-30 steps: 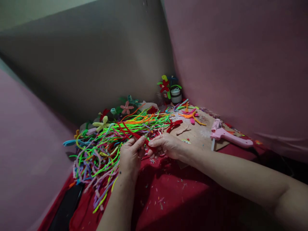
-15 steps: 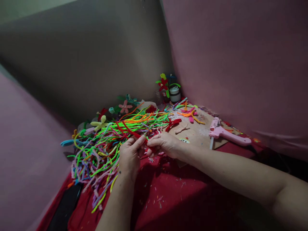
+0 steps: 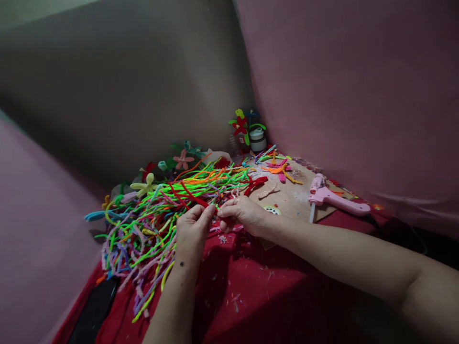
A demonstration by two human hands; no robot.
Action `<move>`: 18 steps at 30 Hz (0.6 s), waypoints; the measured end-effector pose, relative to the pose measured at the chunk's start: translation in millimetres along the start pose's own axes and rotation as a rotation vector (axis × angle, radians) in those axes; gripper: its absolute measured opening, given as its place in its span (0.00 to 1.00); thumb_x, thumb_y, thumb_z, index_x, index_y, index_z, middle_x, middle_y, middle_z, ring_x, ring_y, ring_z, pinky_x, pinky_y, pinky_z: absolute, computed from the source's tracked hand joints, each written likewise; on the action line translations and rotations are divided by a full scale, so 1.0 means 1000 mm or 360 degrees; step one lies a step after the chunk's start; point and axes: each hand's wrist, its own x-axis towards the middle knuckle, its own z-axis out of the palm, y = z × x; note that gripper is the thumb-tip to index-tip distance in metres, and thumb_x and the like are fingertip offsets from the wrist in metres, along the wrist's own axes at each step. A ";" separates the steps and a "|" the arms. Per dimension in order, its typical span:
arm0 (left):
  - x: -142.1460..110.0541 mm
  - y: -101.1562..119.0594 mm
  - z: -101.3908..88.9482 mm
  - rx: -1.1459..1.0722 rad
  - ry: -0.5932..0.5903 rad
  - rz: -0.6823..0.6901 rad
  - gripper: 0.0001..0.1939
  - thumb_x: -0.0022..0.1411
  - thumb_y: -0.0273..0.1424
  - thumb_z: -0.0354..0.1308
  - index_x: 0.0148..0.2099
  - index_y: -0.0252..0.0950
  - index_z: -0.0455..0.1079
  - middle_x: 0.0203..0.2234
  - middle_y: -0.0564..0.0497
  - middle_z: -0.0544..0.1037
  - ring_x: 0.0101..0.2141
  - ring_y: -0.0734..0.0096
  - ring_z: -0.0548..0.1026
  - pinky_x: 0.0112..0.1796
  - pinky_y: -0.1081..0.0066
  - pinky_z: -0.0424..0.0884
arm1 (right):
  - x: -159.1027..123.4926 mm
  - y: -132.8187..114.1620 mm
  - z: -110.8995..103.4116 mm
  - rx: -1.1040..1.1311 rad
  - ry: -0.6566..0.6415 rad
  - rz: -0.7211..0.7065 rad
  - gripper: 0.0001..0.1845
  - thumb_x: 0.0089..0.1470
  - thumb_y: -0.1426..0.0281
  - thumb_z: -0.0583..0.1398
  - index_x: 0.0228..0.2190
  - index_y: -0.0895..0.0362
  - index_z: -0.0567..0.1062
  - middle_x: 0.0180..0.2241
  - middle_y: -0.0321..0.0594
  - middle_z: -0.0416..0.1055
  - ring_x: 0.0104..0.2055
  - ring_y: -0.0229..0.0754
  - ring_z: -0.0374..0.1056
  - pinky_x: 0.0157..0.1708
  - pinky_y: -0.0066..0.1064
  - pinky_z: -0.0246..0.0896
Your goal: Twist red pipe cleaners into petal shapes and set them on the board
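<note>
Red cloth [image 3: 258,306] under a heap of bright fuzzy stems [image 3: 154,239], a brown board [image 3: 287,192], a flat black object [image 3: 93,310] and snippets [image 3: 234,300].

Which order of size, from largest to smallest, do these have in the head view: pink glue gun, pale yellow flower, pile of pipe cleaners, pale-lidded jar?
1. Pile of pipe cleaners
2. Pink glue gun
3. Pale yellow flower and pale-lidded jar: too alike to rank

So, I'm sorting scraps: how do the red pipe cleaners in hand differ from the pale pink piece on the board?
The red pipe cleaners are pinched in the left hand; the pale pink piece lies on the board. The red ones look long, the pink one short. Both look fuzzy.
</note>
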 end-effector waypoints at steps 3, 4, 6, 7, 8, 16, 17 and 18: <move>0.000 0.003 -0.002 0.0161 -0.0020 0.0042 0.19 0.52 0.40 0.58 0.19 0.34 0.58 0.12 0.60 0.55 0.16 0.83 0.51 0.17 0.77 0.48 | 0.000 0.001 0.000 -0.0046 0.0007 -0.0024 0.05 0.37 0.72 0.59 0.17 0.62 0.71 0.13 0.36 0.69 0.15 0.34 0.62 0.20 0.27 0.60; 0.000 0.003 -0.002 0.0174 -0.0028 0.0040 0.20 0.52 0.40 0.58 0.19 0.34 0.58 0.12 0.60 0.54 0.16 0.83 0.51 0.17 0.77 0.48 | 0.000 0.001 0.000 -0.0057 0.0016 -0.0034 0.05 0.37 0.72 0.59 0.17 0.62 0.71 0.13 0.36 0.69 0.15 0.34 0.62 0.20 0.27 0.60; -0.001 0.004 -0.002 0.0173 -0.0027 0.0055 0.20 0.53 0.40 0.58 0.18 0.34 0.58 0.12 0.60 0.54 0.16 0.83 0.50 0.17 0.77 0.48 | 0.000 -0.001 0.000 -0.0058 0.0039 -0.0044 0.05 0.37 0.72 0.59 0.17 0.62 0.71 0.13 0.36 0.68 0.14 0.34 0.62 0.20 0.27 0.60; -0.002 0.005 -0.001 0.0174 -0.0018 0.0081 0.19 0.53 0.40 0.58 0.19 0.34 0.58 0.12 0.60 0.54 0.16 0.83 0.51 0.17 0.77 0.49 | 0.000 -0.002 0.000 -0.0050 0.0053 -0.0047 0.05 0.37 0.72 0.59 0.17 0.62 0.71 0.13 0.35 0.68 0.14 0.34 0.62 0.20 0.26 0.59; -0.003 0.004 -0.001 0.0186 -0.0010 0.0122 0.18 0.53 0.39 0.58 0.19 0.34 0.60 0.12 0.59 0.55 0.16 0.82 0.52 0.17 0.77 0.50 | 0.000 -0.004 0.000 -0.0039 0.0064 -0.0048 0.05 0.37 0.72 0.59 0.17 0.62 0.70 0.13 0.35 0.68 0.14 0.33 0.62 0.19 0.26 0.59; 0.000 -0.004 -0.006 0.0817 0.0085 0.1194 0.07 0.59 0.29 0.53 0.36 0.37 0.72 0.30 0.51 0.74 0.30 0.75 0.71 0.33 0.76 0.66 | 0.003 -0.012 -0.007 -0.0054 0.0058 -0.0092 0.04 0.36 0.73 0.58 0.16 0.61 0.70 0.12 0.35 0.67 0.14 0.33 0.61 0.18 0.25 0.57; 0.001 -0.005 -0.008 0.0949 0.0138 0.1309 0.07 0.59 0.29 0.53 0.37 0.38 0.73 0.31 0.51 0.73 0.31 0.75 0.71 0.32 0.76 0.65 | 0.002 -0.013 -0.007 -0.0093 0.0032 -0.0088 0.04 0.36 0.74 0.58 0.16 0.61 0.70 0.12 0.35 0.67 0.14 0.33 0.60 0.18 0.25 0.56; 0.001 -0.005 -0.009 0.1079 0.0194 0.1397 0.08 0.59 0.29 0.53 0.38 0.39 0.73 0.30 0.51 0.73 0.30 0.75 0.71 0.30 0.77 0.65 | 0.002 -0.015 -0.008 -0.0139 0.0003 -0.0088 0.04 0.36 0.74 0.58 0.16 0.62 0.70 0.12 0.35 0.67 0.14 0.33 0.60 0.18 0.25 0.55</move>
